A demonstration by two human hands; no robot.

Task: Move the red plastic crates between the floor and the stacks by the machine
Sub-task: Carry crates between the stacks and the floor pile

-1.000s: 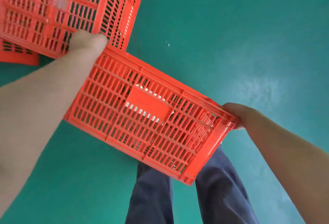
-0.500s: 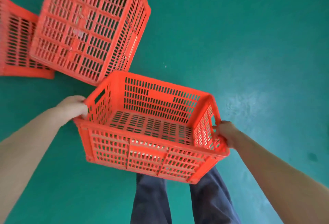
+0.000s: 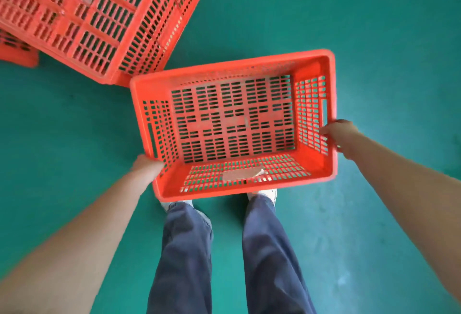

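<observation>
At the far left edge a red crate is partly hidden behind an overturned red crate, which lies bottom-up in the upper left. Your left hand grips the near left corner of the held crate, mid-frame over your shoes. Its mouth faces up at you and its long axis runs left to right. Your right hand curls over the right end rim. Below lies a glossy green floor. Half a second ago the crate's near wall tipped toward you; it has levelled.
</observation>
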